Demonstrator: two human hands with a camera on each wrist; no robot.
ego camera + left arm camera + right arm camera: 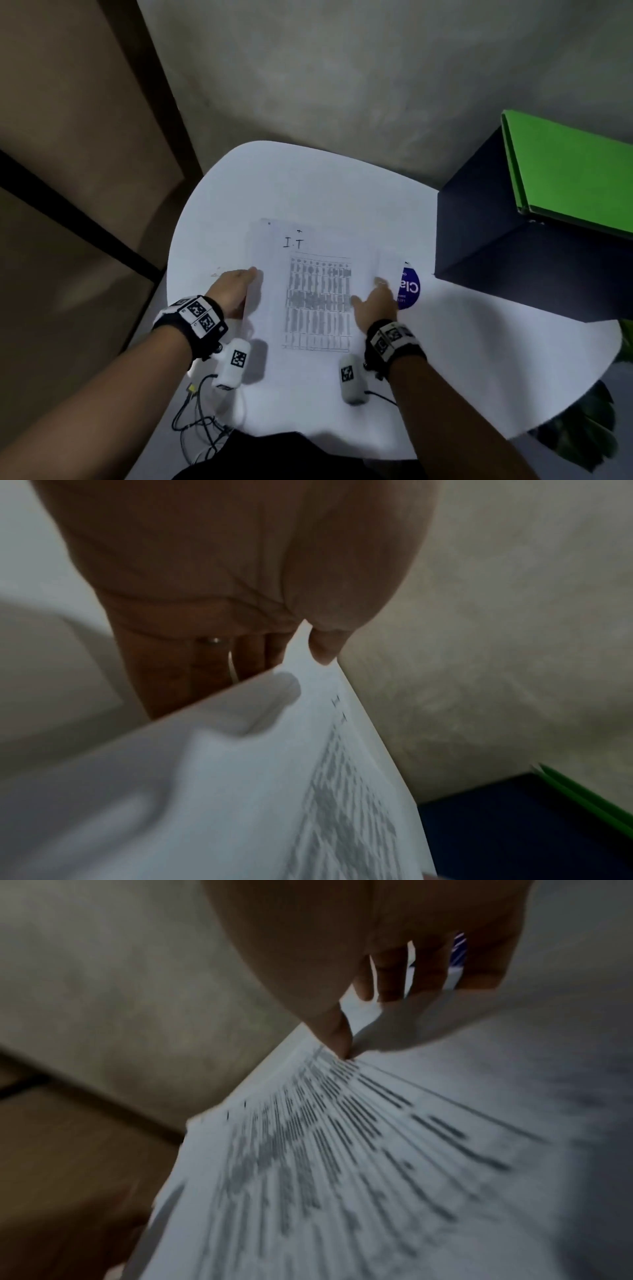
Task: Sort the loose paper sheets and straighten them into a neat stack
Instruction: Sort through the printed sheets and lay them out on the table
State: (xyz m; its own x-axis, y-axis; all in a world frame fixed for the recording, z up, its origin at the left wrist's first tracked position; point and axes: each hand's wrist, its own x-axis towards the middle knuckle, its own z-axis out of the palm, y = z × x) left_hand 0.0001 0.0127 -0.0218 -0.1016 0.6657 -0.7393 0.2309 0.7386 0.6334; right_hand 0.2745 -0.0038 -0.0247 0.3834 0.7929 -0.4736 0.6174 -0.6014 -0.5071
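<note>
A small stack of white paper sheets (318, 301), its top sheet printed with a grey table and hand-marked "I.T", is held over the middle of a white round table (308, 178). My left hand (248, 277) grips the stack's left edge. In the left wrist view the thumb (325, 647) lies on top of the sheets (240, 791) and the fingers go underneath. My right hand (371, 294) holds the right edge. In the right wrist view its thumb (339, 1039) presses on the printed sheet (342, 1150) and the fingers reach under it. The sheets' edges look slightly offset.
A blue round label (409, 289) lies on the table just right of my right hand. A dark blue box (496, 257) with a green folder (575, 171) on top stands at the table's right. Cables (205, 418) hang at the near left edge. Plant leaves (589, 428) show at lower right.
</note>
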